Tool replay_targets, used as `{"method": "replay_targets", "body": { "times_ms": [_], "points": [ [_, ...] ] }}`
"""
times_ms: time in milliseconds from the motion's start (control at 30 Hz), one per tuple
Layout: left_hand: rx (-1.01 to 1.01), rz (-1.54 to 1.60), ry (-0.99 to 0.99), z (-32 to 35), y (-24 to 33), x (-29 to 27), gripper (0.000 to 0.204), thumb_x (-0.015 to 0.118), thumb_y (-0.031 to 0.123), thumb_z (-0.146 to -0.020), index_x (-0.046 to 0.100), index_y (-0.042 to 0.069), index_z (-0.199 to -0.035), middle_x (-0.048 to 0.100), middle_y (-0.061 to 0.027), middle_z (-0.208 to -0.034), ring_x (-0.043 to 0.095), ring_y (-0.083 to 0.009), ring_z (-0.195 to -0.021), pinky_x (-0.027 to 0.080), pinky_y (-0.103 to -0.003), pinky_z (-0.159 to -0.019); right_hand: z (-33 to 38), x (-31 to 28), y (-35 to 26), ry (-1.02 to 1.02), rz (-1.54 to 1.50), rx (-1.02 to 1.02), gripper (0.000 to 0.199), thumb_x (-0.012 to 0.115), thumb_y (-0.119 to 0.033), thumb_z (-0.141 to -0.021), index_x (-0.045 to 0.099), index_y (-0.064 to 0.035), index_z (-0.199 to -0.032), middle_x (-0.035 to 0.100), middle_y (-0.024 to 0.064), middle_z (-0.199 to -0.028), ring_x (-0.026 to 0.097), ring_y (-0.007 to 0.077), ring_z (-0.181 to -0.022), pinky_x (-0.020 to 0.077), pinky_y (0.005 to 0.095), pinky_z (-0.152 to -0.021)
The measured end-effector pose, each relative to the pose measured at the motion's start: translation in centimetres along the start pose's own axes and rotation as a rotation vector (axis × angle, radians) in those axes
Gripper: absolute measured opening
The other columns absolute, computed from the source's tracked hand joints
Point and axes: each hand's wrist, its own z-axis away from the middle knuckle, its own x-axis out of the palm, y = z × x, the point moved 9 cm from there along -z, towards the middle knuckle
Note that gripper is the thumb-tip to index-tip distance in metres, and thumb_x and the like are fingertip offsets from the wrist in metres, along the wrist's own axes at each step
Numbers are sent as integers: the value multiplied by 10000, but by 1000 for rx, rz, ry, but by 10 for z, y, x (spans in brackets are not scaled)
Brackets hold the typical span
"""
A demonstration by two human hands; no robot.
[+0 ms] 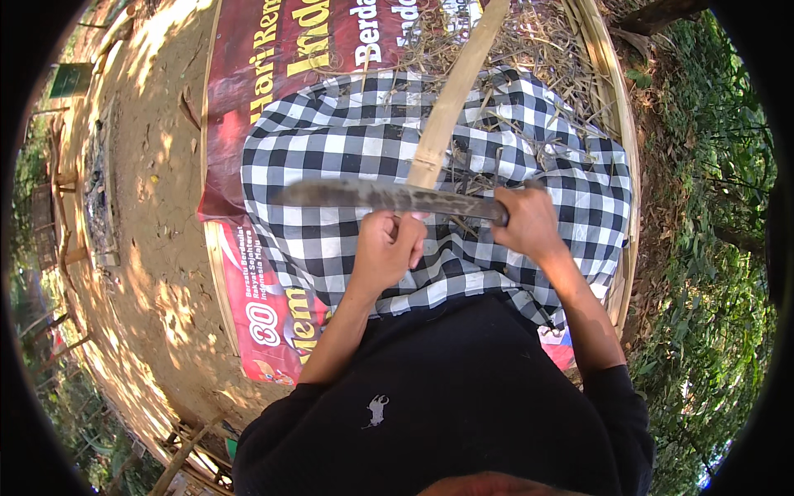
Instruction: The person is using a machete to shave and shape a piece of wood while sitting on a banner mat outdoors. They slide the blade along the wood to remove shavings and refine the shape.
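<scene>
My right hand [529, 221] is closed around the handle of a machete [364, 196], whose long dark blade points left and is slightly blurred. Under the blade runs a pale bamboo strip [451, 103], which stretches away toward the far edge. Just below the blade, my left hand [389, 248] is closed at the near end of the strip; the blade and the fingers hide most of that end. A black-and-white checkered cloth [331, 149] lies across my lap beneath both hands. Thin shavings [538, 161] are scattered on the cloth's right side.
A red printed banner [248, 178] covers the platform under the cloth. More shavings [538, 50] are heaped at the far right, beside the platform's wooden edge [608, 66]. Bare ground [157, 207] lies to the left, green plants [711, 165] to the right.
</scene>
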Motion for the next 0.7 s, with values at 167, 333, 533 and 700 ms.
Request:
{"method": "replay_targets", "body": {
  "times_ms": [167,333,533,700],
  "points": [
    [-24,-36,-1,-4,-7,-1,267,517,216,-1051,571,-44,-1020,485,-17,-599,449,-72,-425,345,-233,-389,6,10,-3,-80,12,146,157,688,-155,-619,613,-76,-733,635,128,-596,635,374,-574,522,451,-630],
    [-83,23,-76,8,-10,19,233,518,177,-1043,554,-53,-1027,530,-31,-603,489,-89,-432,391,-248,-412,-15,-20,52,111,83,354,141,671,-118,-657,565,-39,-707,578,173,-579,601,418,-607,479,502,-591],
    [-86,-18,-68,12,-15,15,190,524,150,-1037,555,-32,-991,555,-37,-616,513,-88,-452,416,-253,-430,-1,-11,0,-10,58,5,147,685,-136,-635,634,-61,-751,631,151,-598,646,394,-602,528,479,-622],
    [15,-126,-44,1,6,9,190,539,135,-1026,561,-35,-944,564,-36,-601,531,-85,-465,425,-246,-428,1,-1,-12,-31,-36,86,135,684,-125,-639,590,-52,-702,611,162,-609,605,400,-622,486,474,-664]
  ]
}}
